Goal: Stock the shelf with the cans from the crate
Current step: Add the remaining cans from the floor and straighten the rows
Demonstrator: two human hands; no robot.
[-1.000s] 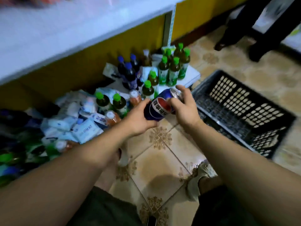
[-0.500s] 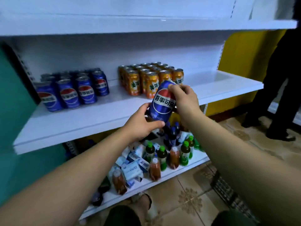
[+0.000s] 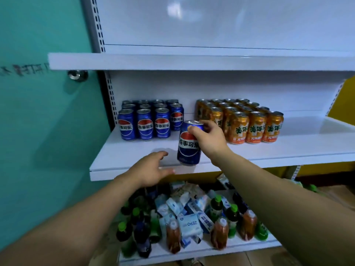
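My right hand grips a blue cola can by its top, upright, just above the front of the white middle shelf. My left hand hovers with relaxed fingers at the shelf's front edge, left of the can and apart from it. Several blue cola cans stand in rows at the shelf's back left. A block of orange soda cans stands to the right of them. The crate is out of view.
An upper white shelf hangs above the cans. The bottom shelf holds bottles with green caps, amber bottles and white packets. A teal glass panel borders the shelving on the left. A yellow wall shows at the right.
My view rose from the floor to the shelf. The can went up to the middle shelf. My left hand let go of the can and now hovers beside it.
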